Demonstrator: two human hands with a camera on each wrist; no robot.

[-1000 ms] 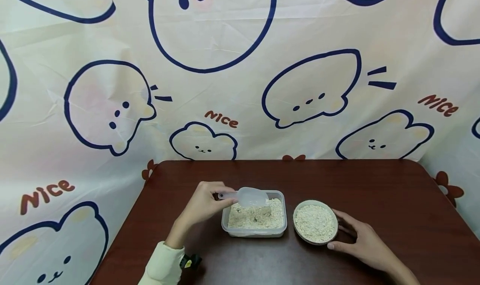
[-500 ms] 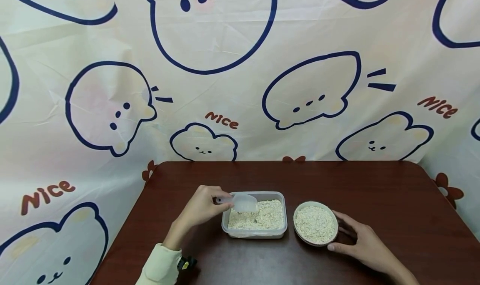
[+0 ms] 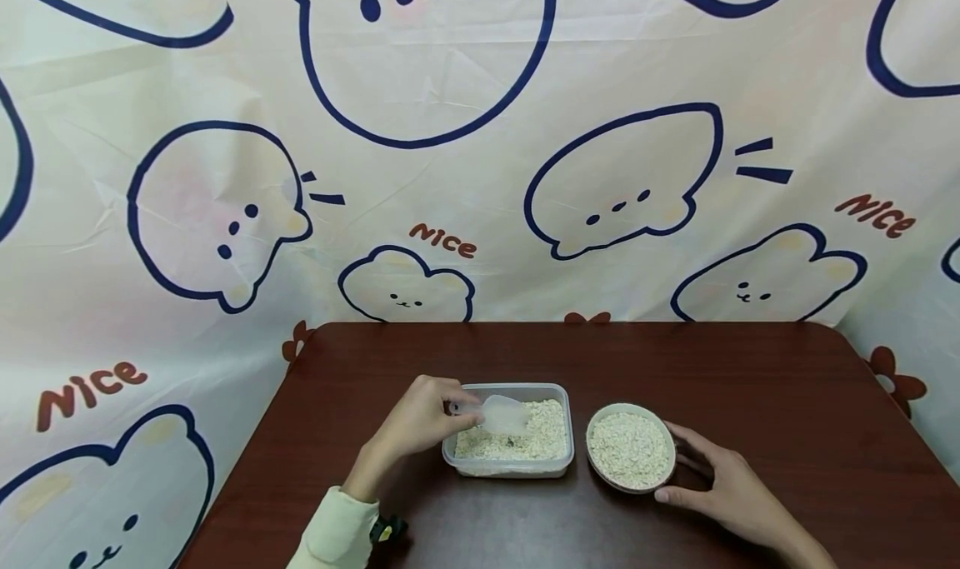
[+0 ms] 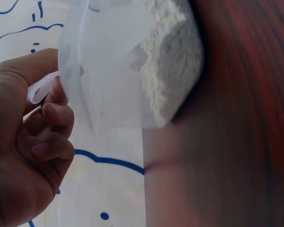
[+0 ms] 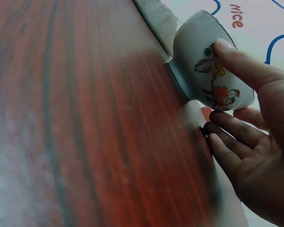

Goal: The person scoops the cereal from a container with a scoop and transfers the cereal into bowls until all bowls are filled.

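My left hand (image 3: 423,415) pinches the short handle of a translucent plastic scoop (image 3: 505,416). The scoop is over the left part of a clear rectangular container (image 3: 513,471) filled with pale flakes (image 3: 546,436) that look like oats. In the left wrist view the scoop's clear wall (image 4: 109,71) fills the upper middle, and its handle (image 4: 40,90) shows between thumb and fingers. To the container's right stands a round bowl (image 5: 191,56) with a painted fruit pattern, heaped with the same flakes. My right hand (image 3: 731,486) holds its right side, thumb near the rim, other fingers around the base.
Both vessels stand on a dark reddish-brown wooden table (image 3: 705,369). A pale cloth (image 3: 480,186) printed with blue cartoon outlines hangs behind it and at the sides. A black strap with a yellow mark (image 3: 388,529) is at my left wrist.
The scoop moved left over the container, then slightly back right and lower. The flakes' surface in the container looks more level than a second ago. Right hand and bowl stay put.
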